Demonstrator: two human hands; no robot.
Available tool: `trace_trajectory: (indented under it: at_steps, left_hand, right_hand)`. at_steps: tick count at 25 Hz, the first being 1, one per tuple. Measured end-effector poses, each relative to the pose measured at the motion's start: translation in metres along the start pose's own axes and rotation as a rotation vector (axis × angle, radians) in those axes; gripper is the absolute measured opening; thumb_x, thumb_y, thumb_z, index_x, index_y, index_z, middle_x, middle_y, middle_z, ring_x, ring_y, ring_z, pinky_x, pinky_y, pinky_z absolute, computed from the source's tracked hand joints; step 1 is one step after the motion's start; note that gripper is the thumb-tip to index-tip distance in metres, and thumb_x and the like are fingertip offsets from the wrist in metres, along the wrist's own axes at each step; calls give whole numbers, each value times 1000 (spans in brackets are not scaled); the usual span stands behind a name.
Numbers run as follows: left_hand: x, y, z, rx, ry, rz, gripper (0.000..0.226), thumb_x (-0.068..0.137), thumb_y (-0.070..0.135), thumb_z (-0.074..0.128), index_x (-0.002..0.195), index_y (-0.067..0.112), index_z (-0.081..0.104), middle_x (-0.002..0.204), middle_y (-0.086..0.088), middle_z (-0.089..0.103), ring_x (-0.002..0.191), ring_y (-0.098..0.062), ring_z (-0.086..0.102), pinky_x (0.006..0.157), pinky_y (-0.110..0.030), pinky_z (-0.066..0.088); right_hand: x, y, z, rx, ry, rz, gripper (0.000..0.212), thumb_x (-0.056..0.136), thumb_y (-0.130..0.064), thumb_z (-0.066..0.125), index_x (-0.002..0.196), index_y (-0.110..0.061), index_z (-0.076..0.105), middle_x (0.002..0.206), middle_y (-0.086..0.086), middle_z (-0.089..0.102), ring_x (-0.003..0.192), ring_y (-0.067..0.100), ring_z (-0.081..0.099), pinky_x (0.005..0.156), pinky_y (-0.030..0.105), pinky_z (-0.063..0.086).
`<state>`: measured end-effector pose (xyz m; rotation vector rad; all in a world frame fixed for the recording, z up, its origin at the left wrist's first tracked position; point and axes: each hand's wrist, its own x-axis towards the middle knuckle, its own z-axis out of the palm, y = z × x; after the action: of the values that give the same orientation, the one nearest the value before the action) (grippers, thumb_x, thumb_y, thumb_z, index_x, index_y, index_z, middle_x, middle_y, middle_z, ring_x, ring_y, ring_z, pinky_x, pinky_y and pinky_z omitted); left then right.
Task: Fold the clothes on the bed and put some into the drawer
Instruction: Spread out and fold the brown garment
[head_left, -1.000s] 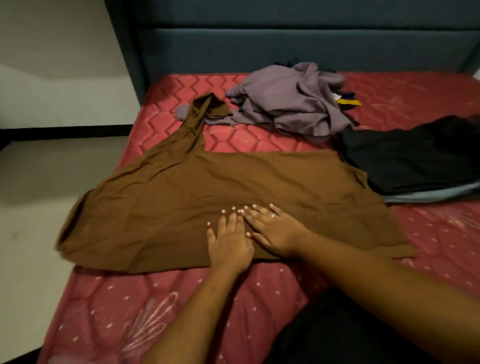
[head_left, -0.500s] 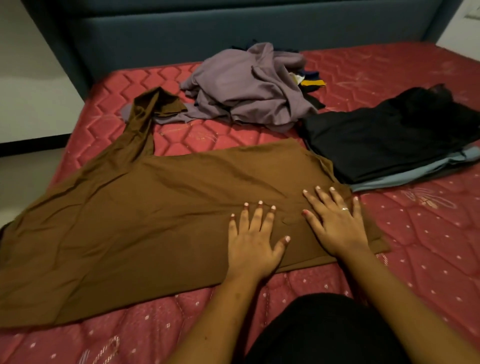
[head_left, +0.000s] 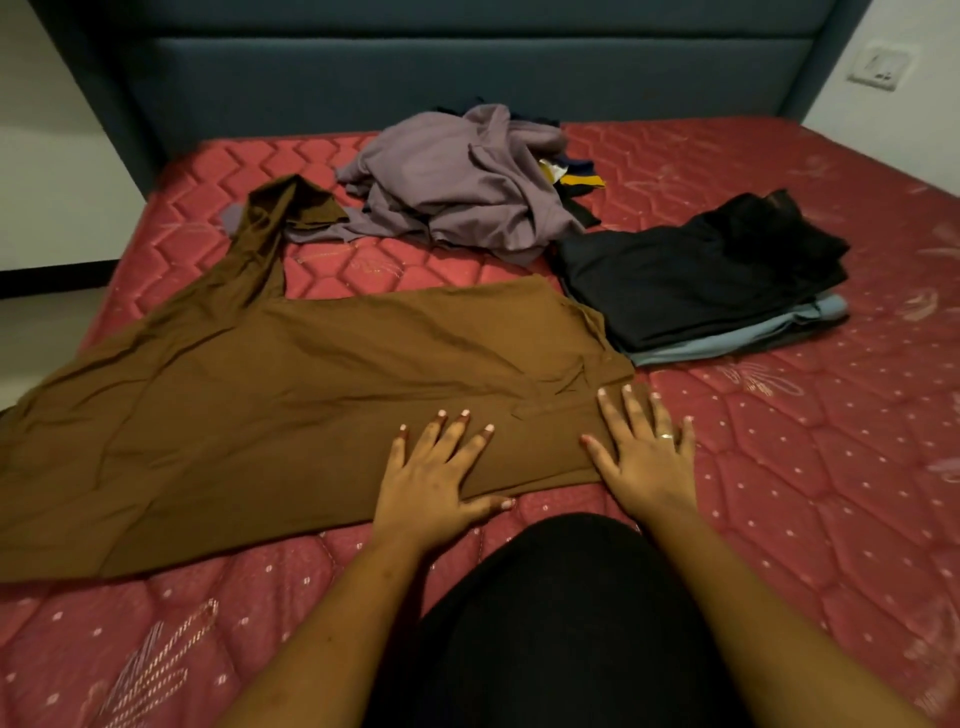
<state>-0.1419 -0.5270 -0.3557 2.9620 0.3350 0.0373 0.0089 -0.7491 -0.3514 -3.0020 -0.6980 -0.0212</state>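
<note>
- Currently both hands lie palm down on the brown garment, which is spread over the bed from the middle out toward 9 o'clock.
- Left hand: the grip is apart, fingers straight and splayed. It presses the cloth by its near hem, with the thumb just past the hem on the mattress, and holds nothing.
- Right hand: the grip is also apart and flat. It rests on the garment's right end, with the outer fingers reaching past the edge onto the mattress.
- A long narrow part of the garment runs up toward 11 o'clock, and its end rests on the edge of the mauve pile at 12 o'clock.
- The dark folded stack sits at 2 o'clock, just beside the garment's far right corner. I cannot tell whether they touch.
- No drawer is in view.
- Likely risks:
  - Folding the body first could make the narrow part drag loose mauve cloth along with it.
  - The creases across the middle would be pressed into the fold if they are not smoothed out.
  - The far left portion seems to reach the bed's side at 9 o'clock, so its weight might slide the cloth off once the palms lift.
  - A wide sweep to the right could nudge the folded stack askew.
</note>
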Motion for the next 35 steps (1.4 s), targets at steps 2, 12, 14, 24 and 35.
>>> trace_trajectory:
  at_steps: [2,12,14,24,35]
  left_hand:
    - [-14,-9,-2,5,31,-52,81,78,82,20,150,45,11,161,9,10,149,-17,5,116,-50,0]
    - [-64,-66,-11,123,132,-308,78,75,12,64,145,35,38,148,5,43,139,-24,36,107,-56,30]
    - [-67,-72,-11,134,138,-333,79,76,9,62,146,36,37,150,5,40,140,-24,34,108,-56,27]
    - [-71,-67,-35,159,-6,-295,70,97,6,37,152,40,9,160,7,16,146,-21,17,112,-49,24]
    - [-149,-82,-53,112,-162,-223,81,93,10,44,150,45,-1,161,9,-2,148,-17,0,109,-62,18]
  right_hand:
    - [-9,-3,1,-83,-1,-211,71,87,-75,1,150,-44,5,159,-10,11,148,19,10,114,54,-3]
    - [-10,-6,-4,-127,-59,-440,79,90,-20,48,148,-47,2,159,-8,19,147,18,17,116,53,9]
    - [-3,-13,-9,-133,-16,-387,79,91,-6,45,150,-43,7,159,-2,22,147,22,18,117,48,12]
    - [0,-6,-47,-474,-117,-333,67,99,-24,45,153,-35,7,156,12,26,139,28,35,116,37,24]
    - [43,39,-1,-351,-557,-201,112,54,-78,70,148,-34,27,153,6,34,130,27,46,106,51,38]
